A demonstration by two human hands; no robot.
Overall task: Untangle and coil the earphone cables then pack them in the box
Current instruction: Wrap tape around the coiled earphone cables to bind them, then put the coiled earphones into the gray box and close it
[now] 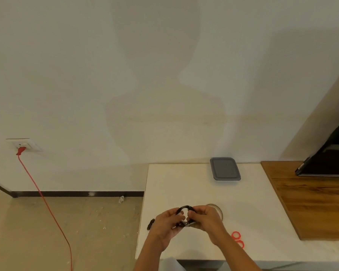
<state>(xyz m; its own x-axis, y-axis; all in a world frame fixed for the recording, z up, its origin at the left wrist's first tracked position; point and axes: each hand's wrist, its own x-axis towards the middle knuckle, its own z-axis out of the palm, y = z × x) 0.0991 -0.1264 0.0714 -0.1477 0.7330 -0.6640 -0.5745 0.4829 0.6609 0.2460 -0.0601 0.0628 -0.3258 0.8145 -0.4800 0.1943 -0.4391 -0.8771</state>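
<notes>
Two hands meet over the near edge of the white table (pixel 184 184). Our left hand (pixel 165 224) and right hand (pixel 207 220) are both closed on a black cable (pixel 185 207), which arches as a small loop between the fingertips, with a metallic end showing just below at the point where the hands meet. The loop is held clear of the tabletop, so we judge the coiling step to be under way rather than finished.

A second dark cable piece (pixel 150 224) lies at the left table edge, beside the left wrist. Two red bands (pixel 238 239) lie on the table near the right forearm. A round object is partly hidden behind the right hand; we cannot tell what it is. The grey box (pixel 225 169), lid on, sits at the far side, well apart from the hands.

Risks from here: the loop may spring open if either pinch slackens, since a thin cable resists a tight bend. The piece at the edge could be knocked to the floor by the left wrist. Reaching for a band needs one hand free, and the coil may unravel then. The box must also be opened before packing.
</notes>
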